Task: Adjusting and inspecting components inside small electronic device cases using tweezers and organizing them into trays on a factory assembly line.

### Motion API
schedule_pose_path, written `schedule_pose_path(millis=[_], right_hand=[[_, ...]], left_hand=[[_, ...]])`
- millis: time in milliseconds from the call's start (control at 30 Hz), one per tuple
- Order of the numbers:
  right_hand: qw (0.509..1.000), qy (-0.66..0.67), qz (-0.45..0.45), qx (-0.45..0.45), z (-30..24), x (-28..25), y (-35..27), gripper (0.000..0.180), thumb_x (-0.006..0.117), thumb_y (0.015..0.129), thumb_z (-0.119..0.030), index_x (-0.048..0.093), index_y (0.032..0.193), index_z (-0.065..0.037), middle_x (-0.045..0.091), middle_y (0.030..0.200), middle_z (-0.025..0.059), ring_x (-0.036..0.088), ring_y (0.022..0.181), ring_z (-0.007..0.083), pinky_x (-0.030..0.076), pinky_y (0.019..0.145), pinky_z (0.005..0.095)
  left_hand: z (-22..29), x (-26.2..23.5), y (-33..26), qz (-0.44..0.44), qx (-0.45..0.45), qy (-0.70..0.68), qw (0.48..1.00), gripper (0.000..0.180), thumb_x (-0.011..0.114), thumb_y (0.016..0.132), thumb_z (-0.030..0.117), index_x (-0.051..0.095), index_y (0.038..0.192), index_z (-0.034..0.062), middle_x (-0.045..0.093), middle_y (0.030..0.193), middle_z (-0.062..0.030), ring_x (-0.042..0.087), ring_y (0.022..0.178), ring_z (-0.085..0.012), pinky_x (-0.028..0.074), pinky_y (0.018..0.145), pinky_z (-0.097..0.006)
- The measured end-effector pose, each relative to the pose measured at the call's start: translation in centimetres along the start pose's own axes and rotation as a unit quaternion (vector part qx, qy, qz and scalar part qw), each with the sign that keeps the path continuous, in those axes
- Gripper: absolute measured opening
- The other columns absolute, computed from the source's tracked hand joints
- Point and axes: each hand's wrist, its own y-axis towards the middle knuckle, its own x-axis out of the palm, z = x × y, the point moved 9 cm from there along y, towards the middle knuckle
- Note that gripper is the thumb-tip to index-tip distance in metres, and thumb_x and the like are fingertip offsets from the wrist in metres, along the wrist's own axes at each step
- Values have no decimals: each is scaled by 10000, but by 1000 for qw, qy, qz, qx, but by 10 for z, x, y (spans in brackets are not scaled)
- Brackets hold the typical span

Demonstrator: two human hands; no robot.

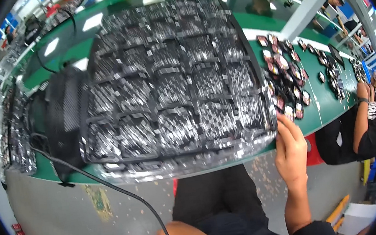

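Observation:
A large black compartment tray (189, 104) fills the middle of the view, blurred by motion. Its rows of square pockets hold shiny dark pieces that I cannot make out. Beneath its front edge, clear plastic (175, 167) shows over the table edge. At the tray's front right corner is my right hand (290, 148), its fingers and thumb closed on the rim. Of my left arm, only a bent bare forearm shows at the lower edge, in front of my lap; the left hand lies outside the picture.
A black mesh-sided device (66, 116) stands left of the tray, and a black cable (127, 195) hangs in front. Plastic-wrapped stacks (13, 131) lie farther left. Small dark cases (284, 75) crowd the green table (316, 97) at right, where a co-worker (367, 126) sits.

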Motion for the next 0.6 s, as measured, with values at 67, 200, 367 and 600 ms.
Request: schedule_pose_path(millis=[67,200,367,600], right_hand=[[1000,-1,-15,5,-1,10,3,364,618,857,76,667,1216,33,648,1295,188,634,1051,389,515,920,444],[999,-9,-37,4,-8,4,-3,392,623,840,83,660,1228,36,632,1324,182,634,1042,381,521,898,440],[999,1,-28,-19,-7,-1,0,421,632,826,83,649,1244,36,628,1334,172,641,1002,361,537,853,440],[998,12,-57,8,-8,-2,2,388,657,830,51,662,1216,8,613,1289,159,661,822,330,555,726,449]], left_hand=[[5,-23,-18,-193,-124,168,959,1088,497,976,686,263,1466,-257,347,1484,-466,517,1342,-472,498,1033,-451],[8,-14,-20,-200,-140,240,940,1031,489,985,671,339,1431,-246,391,1459,-453,534,1320,-481,498,1030,-474],[24,-2,-1,-203,-173,346,900,951,477,1001,648,465,1373,-228,463,1418,-432,562,1284,-494,499,1024,-513],[82,26,41,-385,109,868,294,567,581,982,496,765,1014,-40,706,1147,-258,680,1103,-430,521,986,-517]])
